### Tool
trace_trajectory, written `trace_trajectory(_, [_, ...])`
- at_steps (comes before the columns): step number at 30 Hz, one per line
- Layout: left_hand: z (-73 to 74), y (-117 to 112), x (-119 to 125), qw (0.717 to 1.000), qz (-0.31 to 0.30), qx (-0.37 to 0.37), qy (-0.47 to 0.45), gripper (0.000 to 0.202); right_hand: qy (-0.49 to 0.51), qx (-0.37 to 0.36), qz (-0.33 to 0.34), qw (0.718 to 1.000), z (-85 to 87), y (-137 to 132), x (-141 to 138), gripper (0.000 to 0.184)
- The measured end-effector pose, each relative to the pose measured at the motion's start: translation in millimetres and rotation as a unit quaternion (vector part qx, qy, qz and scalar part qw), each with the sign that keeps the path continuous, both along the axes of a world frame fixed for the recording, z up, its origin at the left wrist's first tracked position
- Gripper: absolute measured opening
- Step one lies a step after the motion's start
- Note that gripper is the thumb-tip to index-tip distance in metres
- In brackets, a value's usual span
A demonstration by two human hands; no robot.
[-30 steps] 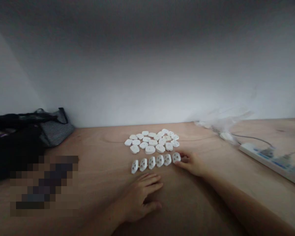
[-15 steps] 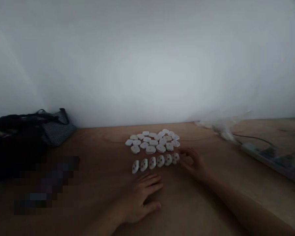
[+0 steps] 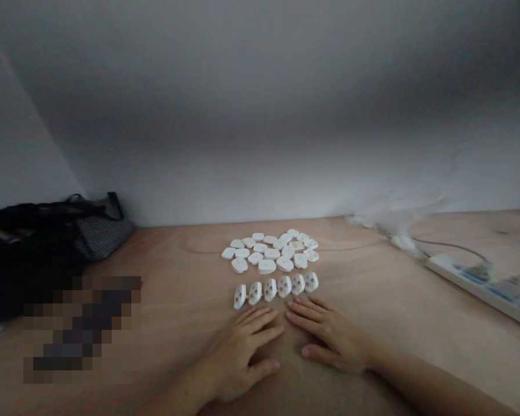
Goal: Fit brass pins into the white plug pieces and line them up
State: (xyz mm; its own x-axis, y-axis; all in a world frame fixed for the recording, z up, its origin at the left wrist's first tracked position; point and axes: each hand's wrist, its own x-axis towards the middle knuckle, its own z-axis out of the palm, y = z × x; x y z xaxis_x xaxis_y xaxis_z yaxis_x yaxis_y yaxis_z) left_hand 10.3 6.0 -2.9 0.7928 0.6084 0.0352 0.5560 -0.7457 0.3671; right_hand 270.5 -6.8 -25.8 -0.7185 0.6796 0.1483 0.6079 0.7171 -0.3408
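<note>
wooden desk (image 3: 177,260), pixelated patch (image 3: 82,329) hiding whatever lies near the left hand (image 3: 238,358).

no legible text, blue markings (image 3: 472,277) on white power strip (image 3: 448,271) too blurred to read

White wall (image 3: 260,127), seemingly plywood tabletop (image 3: 416,300)
</note>
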Motion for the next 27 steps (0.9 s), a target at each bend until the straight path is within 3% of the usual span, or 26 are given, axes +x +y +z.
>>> trace_trajectory(16, [-2.0, -3.7, -1.2, 0.999, -0.022, 0.037, -0.004, 0.054, -0.015, 0.006, -0.003, 1.000, -1.2, -2.2, -2.2, 0.063])
trace_trajectory(19, [-5.3, -6.2, 0.8, 0.996, -0.010, 0.071, -0.043, 0.049, -0.014, 0.001, -0.007, 1.000, 1.5, -1.9, -2.6, 0.063])
trace_trajectory(22, [-6.6, -0.8, -0.3, 0.982, 0.035, 0.141, -0.121, 0.028, 0.000, 0.012, -0.002, 1.000, 3.8, -0.9, -3.0, 0.061])
trace_trajectory(24, [-5.4, 10.6, -6.0, 0.960, 0.097, 0.192, -0.177, 0.017, 0.027, 0.025, -0.002, 0.999, 3.5, -0.2, -3.6, 0.055])
trace_trajectory(27, [-3.6, 34.1, -21.2, 0.952, 0.162, 0.176, -0.191, 0.032, 0.071, 0.040, -0.009, 0.997, 0.3, 0.7, -4.9, 0.038])
